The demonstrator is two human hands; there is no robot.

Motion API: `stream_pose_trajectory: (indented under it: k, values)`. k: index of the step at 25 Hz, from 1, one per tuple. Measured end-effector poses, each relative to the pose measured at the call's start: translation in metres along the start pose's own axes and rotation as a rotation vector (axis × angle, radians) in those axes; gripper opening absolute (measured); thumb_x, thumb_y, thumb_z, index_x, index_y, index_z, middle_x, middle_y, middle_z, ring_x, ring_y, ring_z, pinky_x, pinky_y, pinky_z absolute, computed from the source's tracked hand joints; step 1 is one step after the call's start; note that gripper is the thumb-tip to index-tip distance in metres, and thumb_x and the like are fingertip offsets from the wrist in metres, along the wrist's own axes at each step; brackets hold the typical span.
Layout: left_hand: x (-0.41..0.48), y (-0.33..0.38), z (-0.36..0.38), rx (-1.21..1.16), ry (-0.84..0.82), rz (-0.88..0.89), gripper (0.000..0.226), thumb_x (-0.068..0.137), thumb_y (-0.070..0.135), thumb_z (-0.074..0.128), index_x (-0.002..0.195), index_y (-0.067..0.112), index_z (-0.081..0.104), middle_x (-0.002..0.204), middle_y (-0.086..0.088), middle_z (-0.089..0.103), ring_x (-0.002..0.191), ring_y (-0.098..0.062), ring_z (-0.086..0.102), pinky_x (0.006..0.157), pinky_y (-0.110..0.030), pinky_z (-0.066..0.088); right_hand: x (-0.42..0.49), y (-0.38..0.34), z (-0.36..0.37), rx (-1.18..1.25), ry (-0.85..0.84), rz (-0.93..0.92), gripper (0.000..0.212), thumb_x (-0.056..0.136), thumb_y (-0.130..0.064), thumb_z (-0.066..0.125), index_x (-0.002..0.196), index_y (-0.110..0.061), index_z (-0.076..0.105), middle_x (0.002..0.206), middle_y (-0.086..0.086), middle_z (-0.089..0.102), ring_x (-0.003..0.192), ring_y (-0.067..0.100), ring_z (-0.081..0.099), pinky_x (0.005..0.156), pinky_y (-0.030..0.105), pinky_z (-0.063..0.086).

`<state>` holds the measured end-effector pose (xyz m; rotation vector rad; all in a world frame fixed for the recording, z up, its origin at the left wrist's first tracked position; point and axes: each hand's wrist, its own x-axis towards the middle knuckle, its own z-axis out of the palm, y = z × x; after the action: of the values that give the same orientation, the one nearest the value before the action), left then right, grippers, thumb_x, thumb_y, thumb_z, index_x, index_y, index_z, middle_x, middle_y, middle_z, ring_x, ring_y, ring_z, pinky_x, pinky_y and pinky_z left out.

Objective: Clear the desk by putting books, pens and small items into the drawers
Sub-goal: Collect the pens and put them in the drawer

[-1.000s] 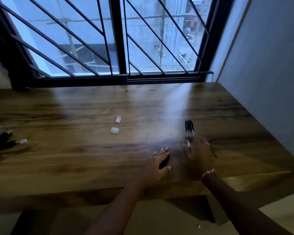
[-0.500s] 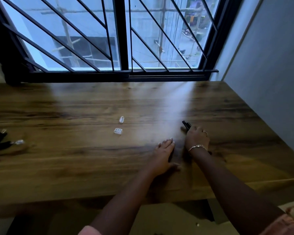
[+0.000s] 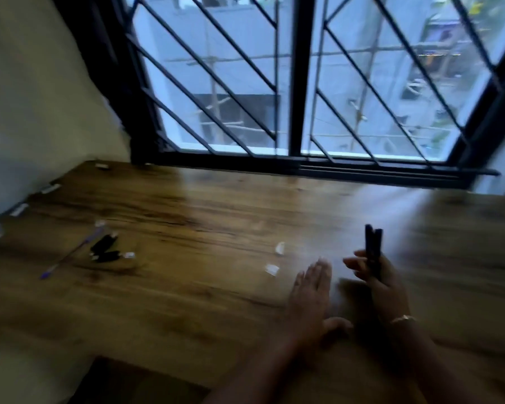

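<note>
Right hand (image 3: 384,275): closed around two black pens (image 3: 373,249), which now stand upright off the bench (image 3: 216,287); a second ago I had them lying flat under my fingers.
Left hand (image 3: 309,295): flat, fingers together, palm on the wood beside the right; I can't tell whether anything is under it.
View: my head has swung left, so the far end of the bench shows now.
Left to clear: a purple pen (image 3: 70,255), two small black items (image 3: 104,250) just beside it, and two small clear pieces (image 3: 276,259) near my left hand. All are blurred.
Drawers: none in view.
Meaning: pens picked up, I judge; next I carry them to a drawer, then return for the left-side clutter.
</note>
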<state>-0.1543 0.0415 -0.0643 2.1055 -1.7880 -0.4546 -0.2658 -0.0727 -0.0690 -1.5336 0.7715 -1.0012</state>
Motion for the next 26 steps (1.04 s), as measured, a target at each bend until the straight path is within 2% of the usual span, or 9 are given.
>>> stream_pose_trajectory:
  k: [1,4,6,10,13,15,20,22,26]
  values:
    - [-0.002,-0.011,-0.008,0.010,0.034,-0.028,0.101,0.082,0.064,0.042,0.146,0.012,-0.015,0.155,-0.007,-0.019,0.140,-0.015,-0.020,0.115,-0.030,-0.013,0.005,0.001,0.010,0.046,-0.046,0.008,0.006,0.091,-0.019,0.054,0.096,-0.019,0.057,0.081,-0.017,0.073,0.081,-0.001,0.067,0.072,0.012,0.053]
    - [-0.010,-0.042,-0.025,0.036,0.129,-0.125,0.086,0.083,0.067,0.023,0.130,0.028,-0.038,0.158,-0.010,-0.005,0.145,-0.019,-0.008,0.114,-0.029,-0.013,0.017,-0.015,0.050,0.127,-0.174,-0.010,0.039,0.075,-0.056,0.061,0.095,-0.022,0.058,0.086,-0.013,0.073,0.088,0.006,0.068,0.071,0.013,0.054]
    - [-0.019,-0.060,-0.041,-0.029,0.215,-0.237,0.077,0.090,0.059,0.024,0.140,0.023,-0.022,0.158,-0.012,0.002,0.146,-0.022,0.000,0.118,-0.033,-0.006,0.021,-0.026,0.091,0.178,-0.277,0.033,0.032,0.077,-0.046,0.063,0.094,-0.019,0.058,0.084,-0.011,0.073,0.086,0.007,0.069,0.070,0.017,0.056]
    - [-0.039,-0.104,-0.077,-0.171,0.448,-0.346,0.101,0.069,0.071,0.007,0.149,0.010,0.016,0.156,-0.011,0.017,0.144,-0.022,0.012,0.116,-0.031,0.007,0.025,-0.035,0.166,0.297,-0.422,0.137,0.008,0.090,-0.017,0.051,0.095,-0.016,0.056,0.079,0.000,0.073,0.083,0.014,0.068,0.070,0.023,0.057]
    - [-0.058,-0.145,-0.097,-0.186,0.566,-0.402,0.095,0.073,0.069,0.003,0.147,0.012,0.023,0.152,-0.009,0.027,0.141,-0.020,0.021,0.114,-0.029,0.018,0.027,-0.038,0.211,0.306,-0.531,0.277,0.027,0.093,0.004,0.037,0.100,-0.016,0.055,0.092,0.007,0.067,0.089,0.019,0.064,0.076,0.030,0.053]
    - [-0.072,-0.176,-0.113,-0.151,0.610,-0.444,0.084,0.084,0.065,0.009,0.144,0.011,0.030,0.146,-0.011,0.036,0.135,-0.021,0.032,0.109,-0.030,0.029,0.029,-0.036,0.243,0.293,-0.567,0.339,0.029,0.093,0.006,0.036,0.102,-0.014,0.055,0.093,0.007,0.068,0.086,0.018,0.066,0.076,0.032,0.049]
    - [-0.109,-0.284,-0.166,0.003,0.867,-0.633,0.036,0.094,0.020,0.038,0.123,0.008,0.056,0.119,-0.012,0.059,0.111,-0.023,0.054,0.089,-0.031,0.046,0.035,-0.031,0.314,0.287,-0.559,0.435,0.031,0.092,0.008,0.036,0.100,-0.013,0.057,0.092,0.009,0.069,0.080,0.015,0.069,0.073,0.033,0.048]
    - [-0.123,-0.330,-0.193,0.092,0.873,-0.798,0.026,0.091,0.009,0.050,0.115,0.009,0.060,0.116,-0.011,0.060,0.108,-0.025,0.053,0.088,-0.033,0.046,0.039,-0.030,0.335,0.287,-0.545,0.450,0.029,0.093,0.008,0.036,0.100,-0.013,0.056,0.097,0.012,0.067,0.083,0.017,0.068,0.073,0.033,0.048]
    - [-0.135,-0.390,-0.213,0.196,0.671,-1.015,0.025,0.092,0.024,0.055,0.115,0.014,0.057,0.122,-0.007,0.055,0.111,-0.021,0.049,0.090,-0.031,0.044,0.045,-0.028,0.363,0.303,-0.485,0.493,0.027,0.093,0.008,0.036,0.107,-0.007,0.053,0.099,0.013,0.065,0.085,0.018,0.066,0.073,0.032,0.048]
